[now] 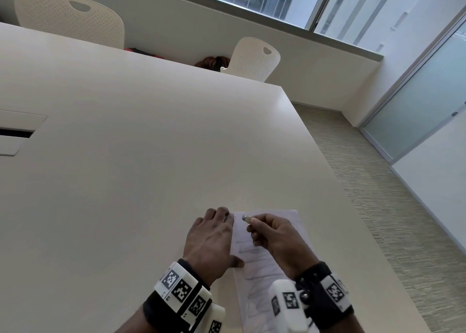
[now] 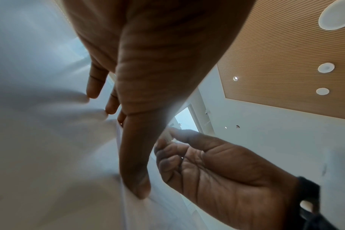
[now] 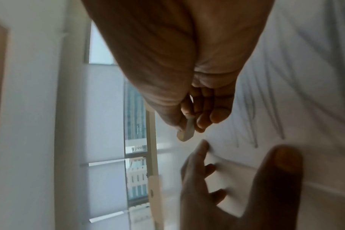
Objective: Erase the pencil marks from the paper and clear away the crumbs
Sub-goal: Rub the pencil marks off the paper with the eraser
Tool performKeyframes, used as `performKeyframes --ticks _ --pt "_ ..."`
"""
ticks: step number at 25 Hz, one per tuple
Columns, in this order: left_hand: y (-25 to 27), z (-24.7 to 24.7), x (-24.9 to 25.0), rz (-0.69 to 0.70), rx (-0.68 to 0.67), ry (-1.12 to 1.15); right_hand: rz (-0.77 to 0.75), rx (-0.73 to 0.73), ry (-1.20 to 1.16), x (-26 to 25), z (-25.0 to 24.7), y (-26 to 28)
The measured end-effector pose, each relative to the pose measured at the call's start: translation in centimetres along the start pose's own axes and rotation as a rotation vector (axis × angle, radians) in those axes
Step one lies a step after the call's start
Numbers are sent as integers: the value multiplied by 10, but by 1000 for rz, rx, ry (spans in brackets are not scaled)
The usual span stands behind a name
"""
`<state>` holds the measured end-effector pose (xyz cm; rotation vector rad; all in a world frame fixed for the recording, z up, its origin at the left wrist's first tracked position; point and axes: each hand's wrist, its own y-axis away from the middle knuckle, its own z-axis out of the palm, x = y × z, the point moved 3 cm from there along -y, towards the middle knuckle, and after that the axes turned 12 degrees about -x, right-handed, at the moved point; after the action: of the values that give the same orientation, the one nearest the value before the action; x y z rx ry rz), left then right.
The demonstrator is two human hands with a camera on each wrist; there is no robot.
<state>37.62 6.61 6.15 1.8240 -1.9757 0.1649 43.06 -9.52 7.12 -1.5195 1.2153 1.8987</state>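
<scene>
A white sheet of paper (image 1: 272,264) with grey pencil strokes (image 3: 252,112) lies near the table's front right edge. My left hand (image 1: 211,239) lies flat on the paper's left edge, fingers spread and straight, thumb (image 2: 136,183) pressing the sheet down. My right hand (image 1: 272,234) hovers over the paper's upper part and pinches a small pale eraser (image 1: 246,218) between thumb and fingers; its grey tip points toward the far left corner. In the right wrist view the eraser (image 3: 186,132) sticks out below the fingertips, just above the paper. No crumbs can be made out.
The paper lies on a large cream table (image 1: 151,143) with a cable hatch (image 1: 15,131) at the left. The table's right edge (image 1: 335,171) drops to a striped carpet. Two white perforated chairs (image 1: 254,57) stand at the far side.
</scene>
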Motion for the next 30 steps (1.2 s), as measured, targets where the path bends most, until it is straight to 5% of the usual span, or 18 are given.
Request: performKeyframes --ticks 5,19,25,30 --pt "0 1 0 11 7 21 47 -111 -454 2 -9 9" --pt "-3 2 -1 19 2 0 22 -121 -598 11 -15 14" --pt "-2 3 -2 21 3 2 -13 -87 -531 13 -16 13" --pt "-3 3 -2 22 2 8 -100 22 -29 3 -17 15"
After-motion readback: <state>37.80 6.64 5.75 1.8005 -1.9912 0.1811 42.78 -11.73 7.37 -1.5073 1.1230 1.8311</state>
